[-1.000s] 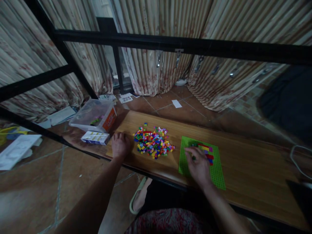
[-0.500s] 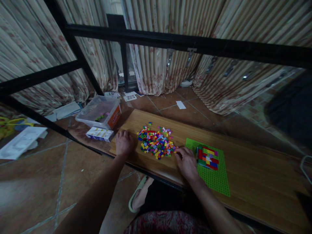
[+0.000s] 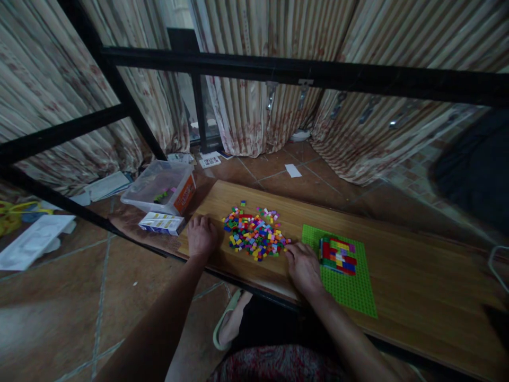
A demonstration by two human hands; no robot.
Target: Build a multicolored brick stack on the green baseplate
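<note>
My left hand [image 3: 201, 235] lies on the left end of the wooden bench top, fingers resting on the wood and holding nothing I can see. To its right spreads a loose pile of small colourful building bricks [image 3: 256, 233]. My right hand [image 3: 304, 268] is at the pile's right edge, thumb and forefinger a little apart, fingertips next to the outermost bricks. Just beyond that hand lies a green studded baseplate [image 3: 353, 294]. A block of joined red, yellow, blue and green bricks [image 3: 338, 255] sits on it.
A clear plastic tub [image 3: 157, 185] with a few bricks inside stands past the bench's left end, beside a small white-and-blue box [image 3: 161, 223]. A black metal frame [image 3: 254, 62] crosses in front of striped curtains [image 3: 254, 116]. White packaging [image 3: 34, 241] lies on the tiled floor.
The view has shifted slightly. Both hands stay in nearly the same places, and the bricks and baseplate look the same.
</note>
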